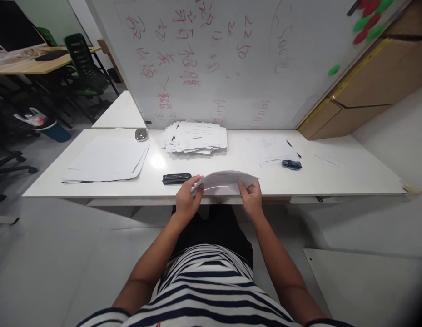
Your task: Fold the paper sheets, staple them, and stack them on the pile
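Observation:
Between my hands a small stack of paper sheets [226, 176] bows upward at the desk's front edge. My left hand [188, 197] pinches its left end, thumb on the near side. At the right end, my right hand [251, 196] grips the same sheets. A black stapler [176, 178] lies on the desk just left of my left hand. Behind the held sheets sits a thick, uneven pile of printed papers [200, 136]. How many sheets I hold cannot be made out.
On the white desk [156, 188] are large blank sheets [105, 159] at left, a small grey device [141, 134], and, at right, loose papers [265, 150], with a dark crumpled item [291, 165]. A whiteboard [211, 59] stands behind; cardboard boxes [367, 86] lean at right.

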Tool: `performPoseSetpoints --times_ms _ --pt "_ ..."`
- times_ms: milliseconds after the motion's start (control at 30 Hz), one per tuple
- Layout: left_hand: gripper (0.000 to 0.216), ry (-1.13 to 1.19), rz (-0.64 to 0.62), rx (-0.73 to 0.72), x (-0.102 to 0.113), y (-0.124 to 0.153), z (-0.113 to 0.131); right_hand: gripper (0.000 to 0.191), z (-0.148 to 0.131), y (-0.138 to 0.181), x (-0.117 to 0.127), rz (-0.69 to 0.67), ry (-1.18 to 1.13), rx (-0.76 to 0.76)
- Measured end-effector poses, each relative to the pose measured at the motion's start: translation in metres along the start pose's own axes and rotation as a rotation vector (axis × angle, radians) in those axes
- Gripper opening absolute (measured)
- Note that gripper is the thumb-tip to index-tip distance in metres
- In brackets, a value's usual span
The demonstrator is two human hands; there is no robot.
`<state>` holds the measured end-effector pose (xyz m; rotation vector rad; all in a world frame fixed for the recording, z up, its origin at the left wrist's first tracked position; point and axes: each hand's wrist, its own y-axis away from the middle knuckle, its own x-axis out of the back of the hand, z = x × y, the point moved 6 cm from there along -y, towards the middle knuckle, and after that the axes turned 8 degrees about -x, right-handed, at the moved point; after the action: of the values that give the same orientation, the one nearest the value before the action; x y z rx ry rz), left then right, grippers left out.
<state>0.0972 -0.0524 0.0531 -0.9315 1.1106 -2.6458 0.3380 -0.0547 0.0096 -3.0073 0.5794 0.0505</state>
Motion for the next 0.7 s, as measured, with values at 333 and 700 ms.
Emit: performPoseSetpoints --times_ms 333,700 --pt "0.033 0.245 -0.138 0.379 -0.014 0.007 -0.033 0.040 0.006 -0.003 -0.015 -0.063 0.066 -0.012" --pt "0.041 -0.142 -0.158 0.063 0.033 -0.023 -0.047 0.039 0.024 0.016 0.036 -0.011 0.163 -0.200"
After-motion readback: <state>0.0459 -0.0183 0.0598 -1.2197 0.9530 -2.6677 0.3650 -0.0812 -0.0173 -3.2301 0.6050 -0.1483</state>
